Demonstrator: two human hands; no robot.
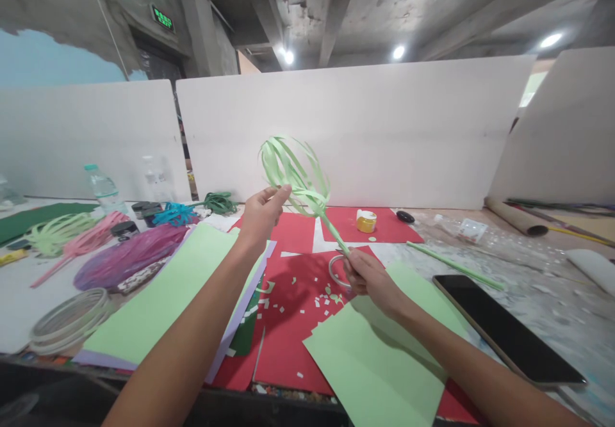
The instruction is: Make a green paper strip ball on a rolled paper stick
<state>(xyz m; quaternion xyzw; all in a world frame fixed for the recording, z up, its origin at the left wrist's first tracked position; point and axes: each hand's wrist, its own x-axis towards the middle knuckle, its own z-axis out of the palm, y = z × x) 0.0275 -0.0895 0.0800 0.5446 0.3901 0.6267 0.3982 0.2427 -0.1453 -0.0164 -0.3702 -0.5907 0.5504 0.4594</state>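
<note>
A light green paper flower (277, 161), made of looped paper strips on a thin stem, is held up above the table. My right hand (369, 274) is closed round the lower part of its stem (335, 232). At the left side of the loops, my left hand (264, 212) pinches at the paper strips with thumb and fingers. A pale ring (332, 272) shows beside my right hand; whether the hand also holds it, I cannot tell. Below lie red paper sheets (288, 337) strewn with small paper scraps, and light green sheets (379, 356).
At left are finished-looking pink (98, 238) and blue (175, 214) strip bundles, a purple plastic bag (108, 264), white rings (72, 318) and a water bottle (103, 187). At right are a phone (509, 328), a green stick (454, 265) and a yellow-labelled jar (366, 222). White boards (355, 126) stand behind.
</note>
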